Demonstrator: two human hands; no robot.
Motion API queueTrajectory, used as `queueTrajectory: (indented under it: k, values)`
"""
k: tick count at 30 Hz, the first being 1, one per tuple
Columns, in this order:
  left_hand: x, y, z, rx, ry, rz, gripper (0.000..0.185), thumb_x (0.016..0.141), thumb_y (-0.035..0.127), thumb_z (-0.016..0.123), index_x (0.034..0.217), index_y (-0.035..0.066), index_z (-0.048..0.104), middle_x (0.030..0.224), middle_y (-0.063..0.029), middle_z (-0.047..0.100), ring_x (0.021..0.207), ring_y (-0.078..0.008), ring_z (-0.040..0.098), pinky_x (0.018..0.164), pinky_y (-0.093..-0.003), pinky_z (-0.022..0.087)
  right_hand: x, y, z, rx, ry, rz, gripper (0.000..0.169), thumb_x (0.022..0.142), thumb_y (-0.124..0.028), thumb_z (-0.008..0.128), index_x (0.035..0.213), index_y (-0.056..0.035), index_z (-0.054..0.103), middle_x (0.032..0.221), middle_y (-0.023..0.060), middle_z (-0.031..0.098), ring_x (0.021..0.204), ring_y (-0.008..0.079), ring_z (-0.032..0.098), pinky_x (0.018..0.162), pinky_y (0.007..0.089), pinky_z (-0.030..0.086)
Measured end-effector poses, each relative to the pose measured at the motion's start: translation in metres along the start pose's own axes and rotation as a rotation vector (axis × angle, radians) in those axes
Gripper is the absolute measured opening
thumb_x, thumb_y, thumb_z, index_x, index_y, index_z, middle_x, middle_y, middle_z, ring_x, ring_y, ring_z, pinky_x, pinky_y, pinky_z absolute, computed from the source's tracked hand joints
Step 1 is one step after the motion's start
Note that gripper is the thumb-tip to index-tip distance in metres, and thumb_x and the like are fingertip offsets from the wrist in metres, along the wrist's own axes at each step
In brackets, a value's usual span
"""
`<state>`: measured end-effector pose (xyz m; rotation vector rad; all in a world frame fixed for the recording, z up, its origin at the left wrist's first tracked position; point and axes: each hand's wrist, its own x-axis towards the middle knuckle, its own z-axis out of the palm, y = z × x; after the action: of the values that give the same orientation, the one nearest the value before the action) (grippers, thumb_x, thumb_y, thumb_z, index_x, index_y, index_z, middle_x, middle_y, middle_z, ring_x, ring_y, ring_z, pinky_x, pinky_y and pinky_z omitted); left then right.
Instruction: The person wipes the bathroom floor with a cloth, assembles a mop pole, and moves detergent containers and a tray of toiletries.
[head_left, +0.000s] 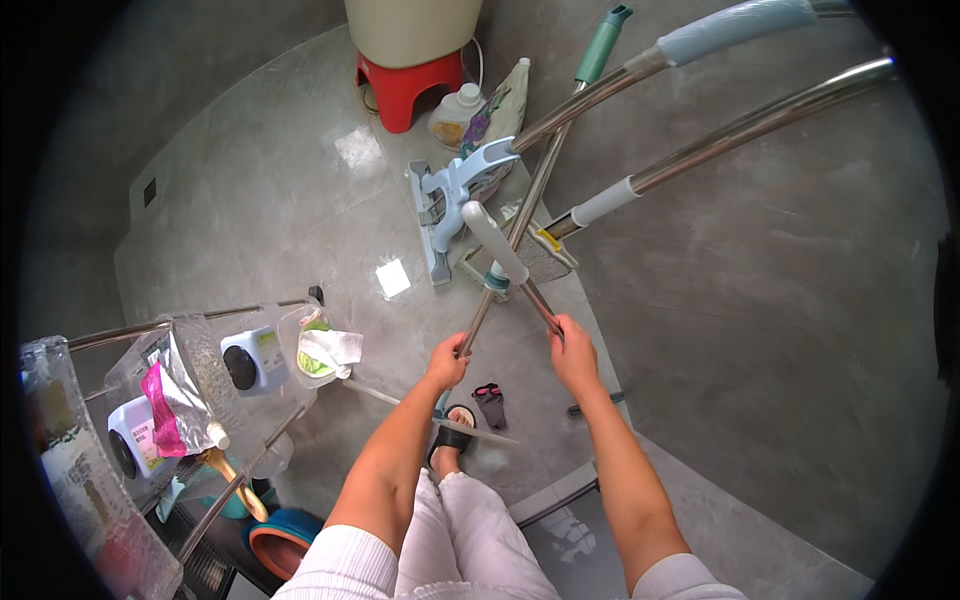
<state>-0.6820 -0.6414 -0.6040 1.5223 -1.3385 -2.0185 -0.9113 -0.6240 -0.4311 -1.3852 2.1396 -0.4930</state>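
My left hand (448, 364) is closed around the metal pole (531, 196) of a floor squeegee. This pole has a teal collar (496, 280) and a green handle (602, 49) at its far end. Down by my sandalled foot (453, 435) lies the squeegee's long pale blade (480, 431). My right hand (576, 356) grips a second, thinner metal pole (538, 298) topped by a pale grey handle (495, 244). The two poles cross just beyond my hands. Below my right forearm shows a dark, green-edged head (596, 405); whether it belongs to this pole, I cannot tell.
A blue sponge mop (454, 195) and a flat mop (551, 255) lean at the wall. Behind them are a jug (457, 112), a bag (517, 94) and a red stool (409, 90) under a beige bin. A rack (255, 465) with bottles (259, 360) stands left; a dark cloth (491, 409) lies ahead.
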Motion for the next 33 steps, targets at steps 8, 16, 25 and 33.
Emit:
queueTrajectory:
  k: [8, 16, 25, 33]
  values:
    - [-0.031, 0.054, 0.007, 0.213, -0.089, -0.037, 0.040, 0.076, -0.016, 0.056, 0.105, 0.010, 0.064, 0.097, -0.0026, 0.063, 0.094, -0.0164, 0.061, 0.082, -0.0315, 0.050, -0.033, 0.009, -0.048, 0.127, 0.294, 0.011, 0.017, 0.087, -0.002, 0.058, 0.104, -0.0029, 0.056, 0.095, 0.0176, 0.063, 0.091, 0.0394, 0.061, 0.078, 0.0430, 0.048]
    - [-0.037, 0.081, 0.020, 0.017, -0.121, 0.116, 0.040, 0.077, 0.003, 0.076, 0.111, 0.010, 0.056, 0.098, -0.0010, 0.062, 0.090, -0.0149, 0.058, 0.081, -0.0308, 0.047, -0.048, -0.013, -0.103, 0.214, 0.338, 0.157, 0.017, 0.088, 0.001, 0.055, 0.105, -0.0015, 0.055, 0.101, 0.0166, 0.066, 0.096, 0.0366, 0.063, 0.082, 0.0401, 0.048]
    - [-0.006, 0.135, 0.033, 0.231, -0.060, 0.345, 0.035, 0.082, 0.017, 0.076, 0.110, 0.008, 0.057, 0.101, -0.0028, 0.063, 0.090, -0.0152, 0.058, 0.083, -0.0313, 0.047, -0.066, -0.012, -0.123, 0.296, 0.364, 0.193, 0.018, 0.089, 0.000, 0.056, 0.107, -0.0016, 0.055, 0.106, 0.0129, 0.068, 0.097, 0.0318, 0.065, 0.084, 0.0364, 0.049]
    - [-0.003, 0.172, 0.036, 0.271, -0.009, 0.265, 0.034, 0.080, 0.028, 0.076, 0.103, 0.009, 0.060, 0.091, -0.0125, 0.067, 0.086, -0.0283, 0.063, 0.078, -0.0371, 0.049, -0.072, -0.033, -0.121, 0.341, 0.347, 0.205, 0.019, 0.089, 0.001, 0.055, 0.108, -0.0018, 0.057, 0.105, 0.0113, 0.068, 0.095, 0.0285, 0.065, 0.083, 0.0345, 0.048]
